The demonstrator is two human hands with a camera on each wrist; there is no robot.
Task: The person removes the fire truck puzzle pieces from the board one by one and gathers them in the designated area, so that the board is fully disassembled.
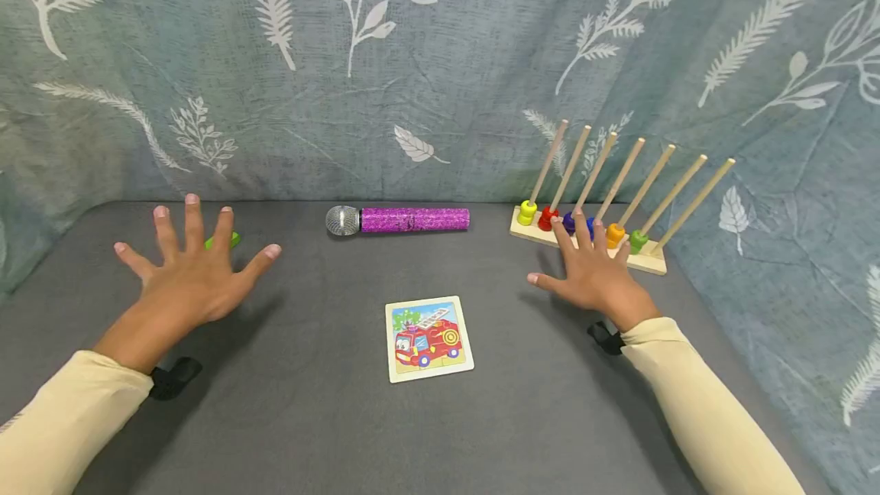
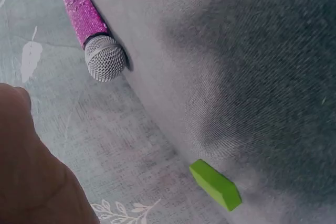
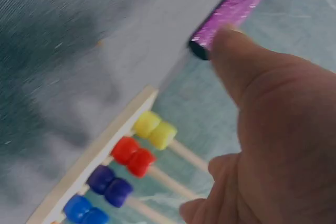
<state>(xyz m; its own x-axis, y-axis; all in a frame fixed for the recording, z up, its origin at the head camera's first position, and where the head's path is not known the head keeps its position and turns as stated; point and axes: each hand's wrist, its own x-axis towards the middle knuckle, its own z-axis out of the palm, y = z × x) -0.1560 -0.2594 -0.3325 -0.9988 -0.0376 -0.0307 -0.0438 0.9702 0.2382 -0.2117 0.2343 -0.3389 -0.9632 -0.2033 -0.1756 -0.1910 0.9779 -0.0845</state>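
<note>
My left hand (image 1: 192, 281) hovers over the left side of the grey table with its fingers spread, holding nothing. Beyond its fingers lies a green block (image 2: 215, 184), mostly hidden by the hand in the head view. Over on the right, my right hand (image 1: 594, 277) is spread too, its fingertips overlapping a wooden bead stand (image 1: 529, 234) in the head view. Pairs of coloured beads (image 3: 155, 129) sit low on its pegs. A microphone (image 1: 415, 220) with a glittery purple handle lies between the hands at the back. Nearer the middle lies a square fire-engine puzzle (image 1: 429, 338).
A grey-green curtain (image 1: 275, 136) with white leaf prints hangs right behind the table and along its right side. The bead stand's tall bare pegs (image 1: 687, 205) rise and lean toward that curtain. Grey cloth (image 1: 309, 418) covers the table.
</note>
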